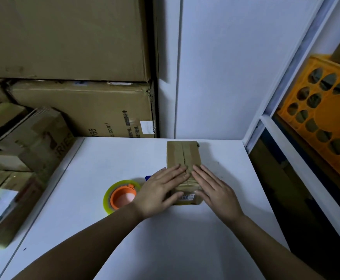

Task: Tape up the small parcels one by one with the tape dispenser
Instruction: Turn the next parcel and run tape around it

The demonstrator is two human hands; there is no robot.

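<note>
A small brown cardboard parcel (pixel 182 156) lies on the white table (pixel 165 239), its two top flaps meeting in a centre seam. My left hand (pixel 161 190) lies flat on the near left part of its top, fingers straight. My right hand (pixel 215 190) lies flat on the near right part, fingers straight and spread. A white label shows on the parcel's near side between my hands. The tape dispenser (pixel 122 196), a clear tape roll on an orange core with a blue part behind it, lies on the table just left of my left hand.
Large cardboard boxes (pixel 84 110) are stacked against the wall behind the table's left part. Several smaller taped parcels (pixel 23 150) are piled at the left edge. An orange plastic crate (pixel 322 118) stands on a shelf to the right.
</note>
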